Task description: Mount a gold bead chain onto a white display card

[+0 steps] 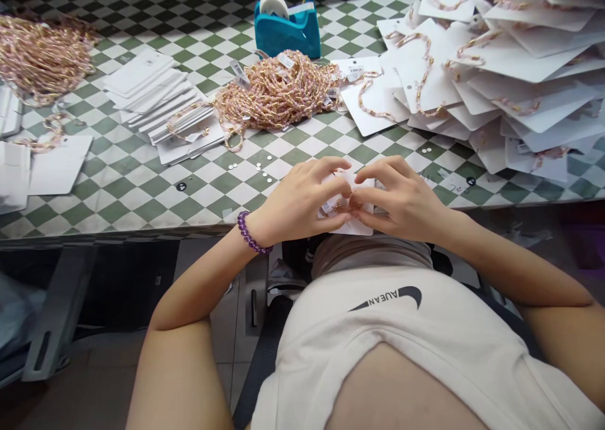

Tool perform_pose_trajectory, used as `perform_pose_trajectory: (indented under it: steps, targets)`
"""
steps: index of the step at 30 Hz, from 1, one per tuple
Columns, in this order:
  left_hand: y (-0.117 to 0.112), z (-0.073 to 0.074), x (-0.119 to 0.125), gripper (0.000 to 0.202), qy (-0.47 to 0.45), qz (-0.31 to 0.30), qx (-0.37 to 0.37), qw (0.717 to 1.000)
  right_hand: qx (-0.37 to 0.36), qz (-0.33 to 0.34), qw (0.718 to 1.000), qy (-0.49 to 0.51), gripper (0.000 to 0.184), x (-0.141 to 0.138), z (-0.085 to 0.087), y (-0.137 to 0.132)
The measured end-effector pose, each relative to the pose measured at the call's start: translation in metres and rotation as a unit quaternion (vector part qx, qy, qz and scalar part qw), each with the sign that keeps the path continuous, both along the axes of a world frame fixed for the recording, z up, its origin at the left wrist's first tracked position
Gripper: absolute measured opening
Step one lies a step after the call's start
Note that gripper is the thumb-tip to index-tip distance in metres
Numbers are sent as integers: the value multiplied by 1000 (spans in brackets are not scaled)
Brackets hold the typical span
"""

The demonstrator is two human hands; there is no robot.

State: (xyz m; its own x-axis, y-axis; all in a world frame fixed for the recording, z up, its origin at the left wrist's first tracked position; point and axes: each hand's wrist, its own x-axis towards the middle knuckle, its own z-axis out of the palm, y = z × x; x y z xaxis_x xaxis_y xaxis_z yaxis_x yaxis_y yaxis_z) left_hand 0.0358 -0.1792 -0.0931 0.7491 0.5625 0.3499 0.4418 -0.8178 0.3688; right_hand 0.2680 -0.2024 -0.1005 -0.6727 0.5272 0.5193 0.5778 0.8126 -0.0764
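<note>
At the table's front edge, my left hand (pixel 307 198) and my right hand (pixel 401 200) meet with thumbs and fingertips pinched together. Between them is a pink-and-gold beaded strand (pixel 341 207), mostly covered by the fingers. Under the strand lies a white card (pixel 362 227), its lower edge reaching past the table edge. A small tag (pixel 326 207) shows beside my left fingers. Just beyond the hands, a heap of beaded strands (pixel 278 92) with tags rests on the checkered cloth.
A blue tape dispenser (pixel 287 33) stands behind the heap. White cards (pixel 146 96) are stacked to its left, and another strand heap (pixel 42 58) lies far left. Cards bearing strands (pixel 524 70) pile up at right. Small white dots (pixel 263 171) dot the tablecloth (pixel 212 197).
</note>
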Motion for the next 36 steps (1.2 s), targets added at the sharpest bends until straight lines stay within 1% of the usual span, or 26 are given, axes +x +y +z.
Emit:
perform_pose_trajectory:
  steps: [2,5,11,14,16,18,20,24,31,36]
  targets:
    - [1,2,-1,17,14,-9,4,1000,6,1,1000,0,12,-1,-1,0]
    - [2,6,-2,22,27,-10,13,999,11,5,1000,-3,11,-1,-1,0]
    - [2,15,-6,31,78,13,7,997,4,19,1000,-11,12,1,0,2]
    - [5,13,-6,42,61,-11,-11,998,8,24,1000,-10,11,0,2,2]
    - [8,10,-6,46,51,-23,-24,998,9,27,1000,-13,11,-1,4,2]
    - [10,7,-6,42,52,-20,-33,998,11,28,999,-19,11,-1,5,0]
    - [11,4,-6,36,55,-4,-37,998,19,24,999,-26,10,-1,6,-1]
    - [8,3,-6,27,46,22,-34,998,29,9,999,-34,11,0,4,-3]
    - [-1,2,-2,13,15,53,-23,998,1,-12,1000,14,11,-5,-2,-3]
    - [-2,3,-2,10,-4,58,-38,998,-18,-27,999,25,12,-10,-1,-2]
